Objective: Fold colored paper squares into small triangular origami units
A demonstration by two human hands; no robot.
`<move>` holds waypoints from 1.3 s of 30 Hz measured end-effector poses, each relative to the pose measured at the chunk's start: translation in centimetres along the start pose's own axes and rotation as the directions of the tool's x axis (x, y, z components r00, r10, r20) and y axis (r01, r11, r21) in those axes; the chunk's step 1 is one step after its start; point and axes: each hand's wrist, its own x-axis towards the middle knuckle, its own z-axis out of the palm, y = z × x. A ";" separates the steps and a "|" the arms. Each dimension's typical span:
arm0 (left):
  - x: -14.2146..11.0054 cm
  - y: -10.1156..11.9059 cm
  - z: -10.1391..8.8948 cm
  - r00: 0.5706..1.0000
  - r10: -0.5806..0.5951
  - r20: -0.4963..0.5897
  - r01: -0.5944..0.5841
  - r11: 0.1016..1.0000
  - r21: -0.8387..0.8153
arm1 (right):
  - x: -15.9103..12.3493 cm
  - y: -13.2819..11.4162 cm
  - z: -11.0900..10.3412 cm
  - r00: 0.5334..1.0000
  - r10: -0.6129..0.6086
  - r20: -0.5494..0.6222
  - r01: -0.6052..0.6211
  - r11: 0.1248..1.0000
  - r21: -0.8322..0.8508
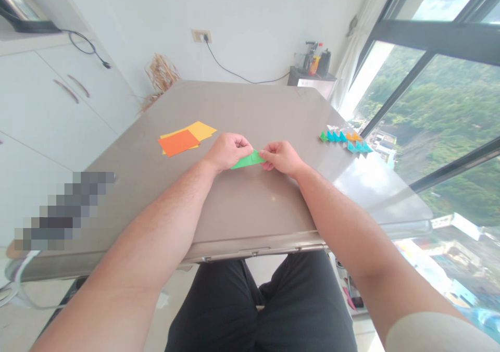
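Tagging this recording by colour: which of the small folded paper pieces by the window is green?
The green piece is the leftmost of the farther row; the others there are blue pieces or orange pieces.

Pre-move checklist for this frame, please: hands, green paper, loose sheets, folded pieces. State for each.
1. Left hand gripping the green paper: ok
2. Right hand gripping its other end: ok
3. Orange sheet and yellow sheets apart from the green paper: ok
4. Folded paper pieces, at the table's right side, away from both hands: ok
5. Creases in the green paper sharp and aligned: cannot tell, fingers cover part and detail is too small
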 end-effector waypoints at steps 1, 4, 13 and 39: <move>0.0 0.0 -0.1 1.000 -0.005 -0.004 0.005 1.000 0.014 | 0.0 0.0 0.0 1.000 0.000 0.011 0.000 1.000 -0.007; 0.0 0.1 -0.4 1.000 -0.002 -0.017 0.003 0.999 0.043 | 0.1 0.1 0.0 0.999 -0.012 0.030 0.013 1.000 -0.012; 0.4 -0.7 -1.0 0.998 -0.029 -0.048 0.028 0.999 -0.018 | -0.3 -0.1 -0.2 1.000 -0.023 -0.009 0.022 0.994 -0.106; 0.1 -0.4 0.7 0.995 0.049 0.090 -0.031 0.981 -0.194 | -0.6 -0.4 0.4 0.961 -0.267 -0.074 0.240 0.936 -0.259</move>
